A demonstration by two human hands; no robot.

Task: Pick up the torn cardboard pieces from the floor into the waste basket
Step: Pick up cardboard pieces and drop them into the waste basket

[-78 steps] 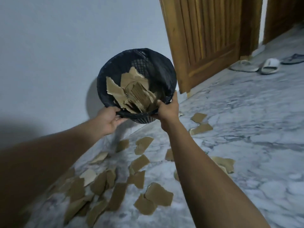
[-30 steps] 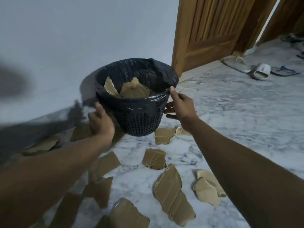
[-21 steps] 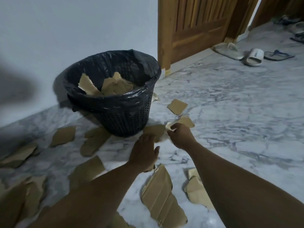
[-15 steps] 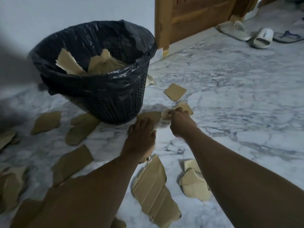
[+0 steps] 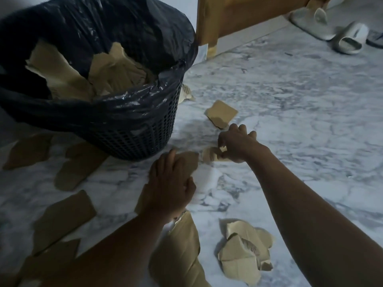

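Note:
The black mesh waste basket (image 5: 132, 133) with a black plastic liner stands on the marble floor at upper left, holding several torn cardboard pieces (image 5: 116, 71). My right hand (image 5: 236, 143) pinches a small cardboard piece (image 5: 209, 154) lying on the floor just right of the basket. My left hand (image 5: 169, 187) reaches over the floor with straight fingers, its fingertips on a brown cardboard piece (image 5: 189, 160) in front of the basket. More torn pieces lie around: a square one (image 5: 221, 116) beyond my right hand, a crumpled pile (image 5: 242, 251) and a long strip (image 5: 178, 251) near me.
Several flat cardboard pieces (image 5: 64, 216) lie on the floor to the left of my left arm and by the basket's base. A wooden door frame (image 5: 209, 23) rises behind the basket. Pale slippers (image 5: 348, 39) sit at top right on the marble floor (image 5: 300, 112).
The basket was held up in both hands, then set on the floor. Both hands dropped to the floor; my right hand took hold of a small piece and my left reached toward another.

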